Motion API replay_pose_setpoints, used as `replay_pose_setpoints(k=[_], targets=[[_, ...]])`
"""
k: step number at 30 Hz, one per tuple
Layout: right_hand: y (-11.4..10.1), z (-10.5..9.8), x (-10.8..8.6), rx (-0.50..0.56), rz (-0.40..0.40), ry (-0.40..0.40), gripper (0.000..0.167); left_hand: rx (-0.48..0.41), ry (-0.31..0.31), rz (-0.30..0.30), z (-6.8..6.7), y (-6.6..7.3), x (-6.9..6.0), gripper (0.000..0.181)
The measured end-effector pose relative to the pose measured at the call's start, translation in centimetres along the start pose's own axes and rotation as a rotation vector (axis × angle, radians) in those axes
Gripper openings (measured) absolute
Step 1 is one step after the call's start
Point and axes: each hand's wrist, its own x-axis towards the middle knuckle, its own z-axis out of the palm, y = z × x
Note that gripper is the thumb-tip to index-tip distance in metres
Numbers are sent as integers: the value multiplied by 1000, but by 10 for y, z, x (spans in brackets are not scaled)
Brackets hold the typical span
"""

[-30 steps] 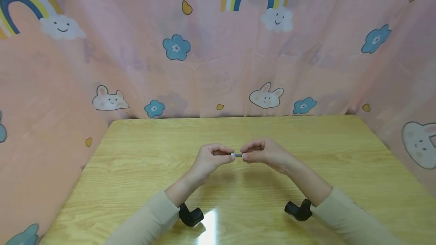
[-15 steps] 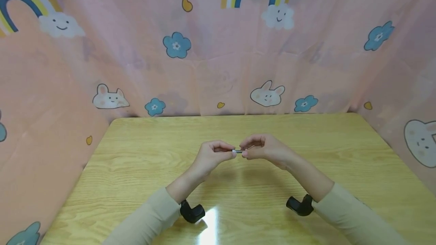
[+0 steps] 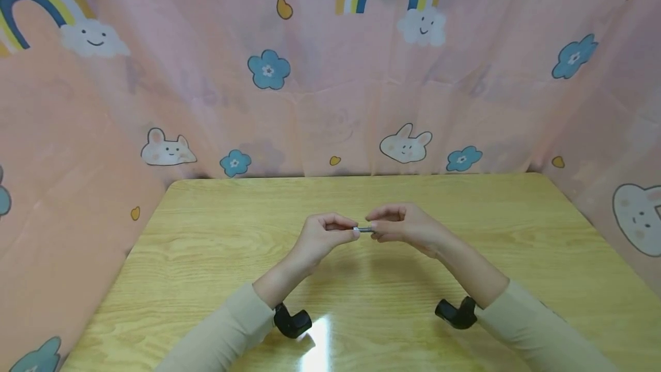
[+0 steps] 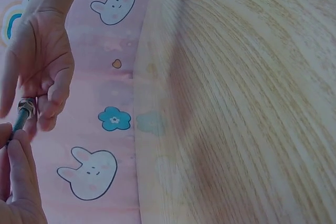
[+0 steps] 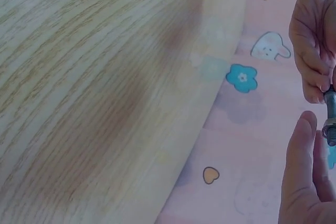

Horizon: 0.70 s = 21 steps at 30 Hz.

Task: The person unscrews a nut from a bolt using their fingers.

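A small metal bolt point(image 3: 364, 229) is held level above the table by my left hand point(image 3: 320, 240), whose thumb and fingers pinch one end. On the bolt's other end sits a nut point(image 4: 26, 106), with a short stub of thread point(image 5: 332, 141) showing past it. My right hand point(image 3: 408, 229) is around that nut end. From the right wrist view, the right hand's fingers point(image 5: 300, 156) look fairly straight, with a gap between them and the nut. In the left wrist view the right hand point(image 4: 44, 51) has its thumb and fingers apart on either side of the nut.
Below the hands spreads a wood-grain table point(image 3: 248, 205). A pink printed curtain point(image 3: 320, 113) hangs behind it and along both sides. Black wrist cameras point(image 3: 292, 321) sit under both sleeves, and a bright reflection lies near the front of the table.
The right hand's thumb and fingers have shifted about the nut end, the thumb now higher over it, and the hand has moved slightly right. The left hand keeps its pinch on the bolt.
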Motion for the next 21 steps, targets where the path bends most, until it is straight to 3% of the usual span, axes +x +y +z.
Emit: replay_pose_setpoints(k=[7,17,21], targets=[[0,-2,0,-19,9,-28,31,23,-6,4,1,2,0,21],[-6,-7,0,-94,23,-48,39,18,1,18,1,4,-1,21],[-5,-8,-1,-89,-12,-53,34,17,0,19,1,5,0,22]])
